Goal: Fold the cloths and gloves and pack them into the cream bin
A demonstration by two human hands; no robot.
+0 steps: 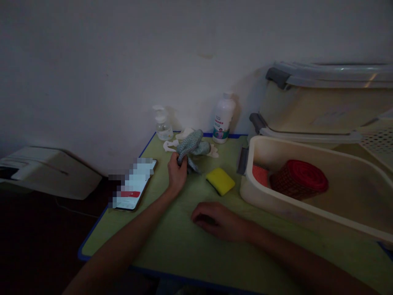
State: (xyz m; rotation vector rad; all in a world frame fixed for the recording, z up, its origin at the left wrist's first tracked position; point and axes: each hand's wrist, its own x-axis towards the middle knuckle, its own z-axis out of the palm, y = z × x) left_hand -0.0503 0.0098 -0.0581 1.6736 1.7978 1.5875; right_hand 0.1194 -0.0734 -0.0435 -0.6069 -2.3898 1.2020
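Note:
A crumpled grey-green cloth (193, 141) lies toward the back of the table, its edge gripped by my left hand (177, 172). The fingers are closed on a fold with a dark checked border. My right hand (216, 220) rests on the tabletop nearer to me, fingers loosely curled toward the thumb, with nothing visible in the dark hollow between them. Just beyond it sits a yellow sponge (220, 181), apart from both hands. White crumpled tissue (170, 146) pokes out beside the cloth.
A phone (135, 184) with a lit screen lies on the left of the green table (166, 254). Against the wall stand a pump bottle (163, 127) and a white bottle (224, 119). On the right, a beige bin (276, 205) holds a red roll (299, 180); a lidded box (322, 106) is behind.

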